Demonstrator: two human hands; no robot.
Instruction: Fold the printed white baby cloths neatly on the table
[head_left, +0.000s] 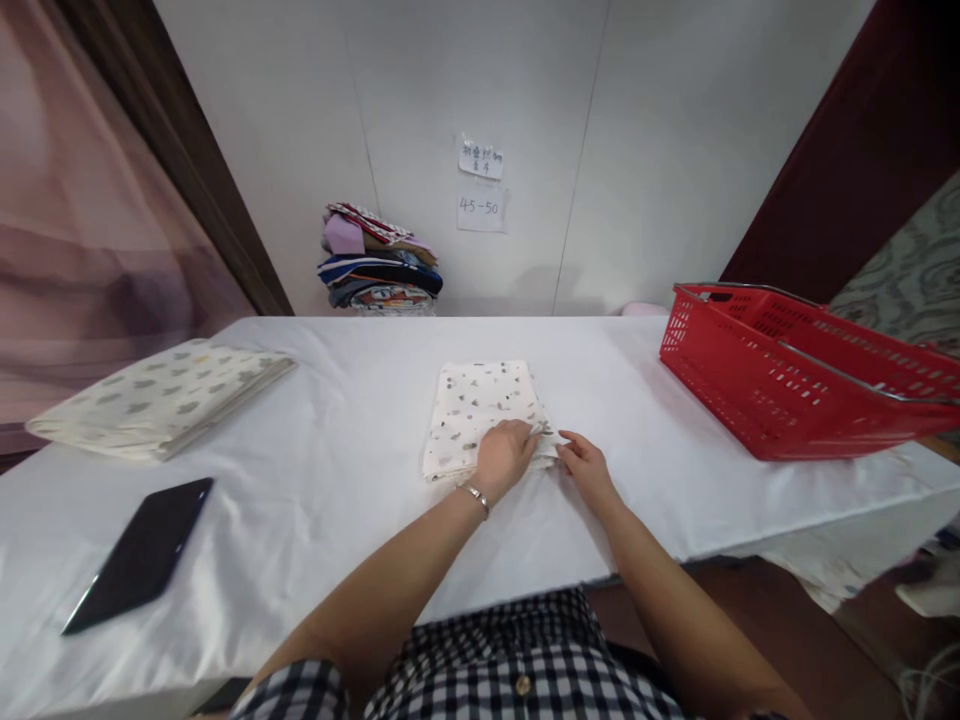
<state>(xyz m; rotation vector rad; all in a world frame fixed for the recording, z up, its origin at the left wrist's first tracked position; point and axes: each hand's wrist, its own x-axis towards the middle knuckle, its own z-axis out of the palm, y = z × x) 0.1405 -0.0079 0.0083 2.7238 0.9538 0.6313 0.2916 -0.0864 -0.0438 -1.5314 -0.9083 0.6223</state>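
A white cloth (469,405) with a small scattered print lies folded into a rectangle in the middle of the table. My left hand (506,455), with a silver bracelet at the wrist, rests over its near right part, fingers closed on the layers there. At the near right corner, my right hand (586,470) pinches the cloth's edge between thumb and fingers. The corner between both hands is slightly lifted and creased. Part of the near edge is hidden behind my left hand.
A white-covered table (345,430) carries a larger folded cloth (172,390) and a dark tablet-like device (142,555) at left. To the right stands a red perforated basket (757,380). Stacked folded fabrics (382,265) and a paper sign (481,210) are at the back wall.
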